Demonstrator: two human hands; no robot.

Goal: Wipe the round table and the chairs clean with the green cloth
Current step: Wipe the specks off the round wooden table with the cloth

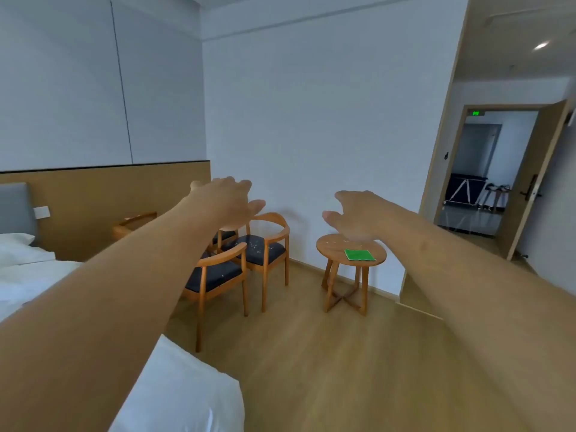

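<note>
A small round wooden table [333, 248] stands by the white wall, some way ahead of me. A folded green cloth [359, 254] lies flat on its right half. Pale specks dot the tabletop. To the left stand two wooden armchairs with dark seat cushions, the near chair [215, 274] and the far chair [265, 247], both flecked with light crumbs. Part of a third chair shows behind them. Both my arms stretch out in front of me. My left hand [227, 201] and my right hand [355, 213] hover in the air with relaxed fingers, holding nothing, well short of the furniture.
A bed with white linen [187, 391] fills the lower left, with a pillow [15, 247] and a wooden headboard panel behind. A wooden bedside shelf [137, 221] sits by the wall. An open door [536, 179] at right leads to a corridor. Wood floor lies between me and the table.
</note>
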